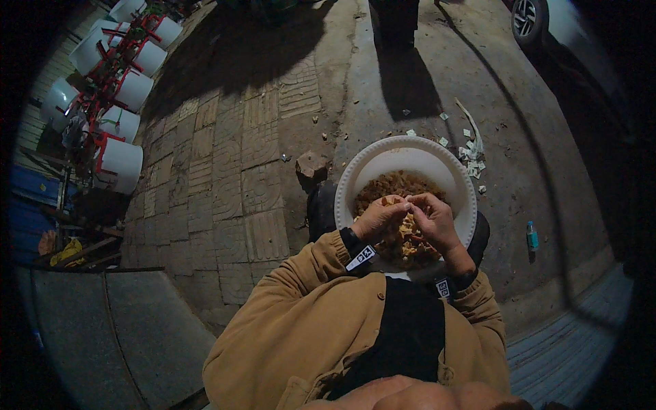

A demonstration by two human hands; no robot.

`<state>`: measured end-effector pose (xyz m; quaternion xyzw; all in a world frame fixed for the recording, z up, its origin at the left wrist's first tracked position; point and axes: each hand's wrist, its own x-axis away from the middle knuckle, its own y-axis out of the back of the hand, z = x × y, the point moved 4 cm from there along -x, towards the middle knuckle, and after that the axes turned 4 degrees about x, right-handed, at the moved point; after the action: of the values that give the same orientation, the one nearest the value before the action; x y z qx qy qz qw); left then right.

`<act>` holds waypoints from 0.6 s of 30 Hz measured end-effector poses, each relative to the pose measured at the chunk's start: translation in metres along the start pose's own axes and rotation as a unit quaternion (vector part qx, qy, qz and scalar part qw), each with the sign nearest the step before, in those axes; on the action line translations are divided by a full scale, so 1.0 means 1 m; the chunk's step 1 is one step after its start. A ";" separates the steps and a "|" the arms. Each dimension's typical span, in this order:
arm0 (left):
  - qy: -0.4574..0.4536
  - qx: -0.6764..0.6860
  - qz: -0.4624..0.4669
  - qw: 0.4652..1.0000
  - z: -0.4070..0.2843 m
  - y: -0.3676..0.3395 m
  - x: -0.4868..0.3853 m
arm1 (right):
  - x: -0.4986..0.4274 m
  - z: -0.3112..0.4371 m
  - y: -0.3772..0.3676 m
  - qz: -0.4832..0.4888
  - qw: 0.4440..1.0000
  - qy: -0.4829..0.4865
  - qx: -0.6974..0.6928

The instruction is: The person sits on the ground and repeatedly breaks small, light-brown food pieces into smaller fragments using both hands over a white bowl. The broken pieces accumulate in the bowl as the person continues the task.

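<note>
In front of me is a white plastic basin (464, 169) with a beaded rim, resting over my dark-clad legs. Small brown pieces (405, 183) are heaped at its far side. Paler yellowish pieces (410, 246), with a few reddish ones, lie nearer my body; their exact kind is not clear. Above the heap, my left hand (380, 218) pinches a small orange-brown piece (392, 201). The fingertips of my right hand (434, 219) meet those of the left, closed around a tiny pale bit at the contact point. The fingers partly hide what is held.
A rough stone (311, 169) sits left of the basin. Scattered paper-like squares (472, 159) and a small bottle (532, 237) lie to the right. White buckets on red frames (123, 164) line the far left. A car wheel (526, 21) shows at upper right.
</note>
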<state>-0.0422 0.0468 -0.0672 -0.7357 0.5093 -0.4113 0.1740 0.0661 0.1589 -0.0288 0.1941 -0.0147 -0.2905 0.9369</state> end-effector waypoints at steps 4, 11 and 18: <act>-0.005 -0.018 0.001 1.000 0.004 0.003 -0.003 | 0.001 0.001 -0.003 0.000 0.998 0.016 0.058; 0.023 -0.008 0.051 0.998 0.011 0.007 -0.006 | 0.001 0.014 -0.003 0.015 0.949 0.193 0.250; -0.019 -0.047 0.007 0.999 0.004 0.000 -0.004 | -0.004 0.007 0.004 0.002 0.975 0.177 0.137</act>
<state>-0.0401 0.0501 -0.0712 -0.7473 0.5296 -0.3719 0.1511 0.0639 0.1615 -0.0202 0.3689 0.1110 -0.2445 0.8898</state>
